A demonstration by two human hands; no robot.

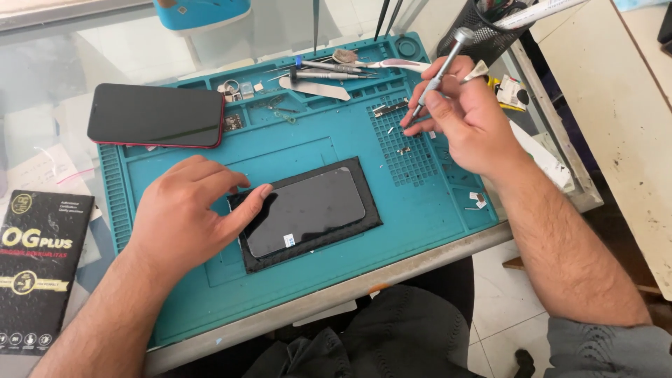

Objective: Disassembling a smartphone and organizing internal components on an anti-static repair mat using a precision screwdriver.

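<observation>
Two hands busy: my left hand lies flat, unclenched, pinning the black glossy phone screen on its dark pad on the teal silicone repair mat. My right hand pinches the slim silver precision screwdriver over the grid; I'd keep the tip vertical.

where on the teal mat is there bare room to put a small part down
Bare mat lies right of the black pad under the phone, below the grid of small holes. Another bare strip runs between the red-edged phone and the pad. The top tray with tools is crowded; the right hand covers the grid's edge.
</observation>
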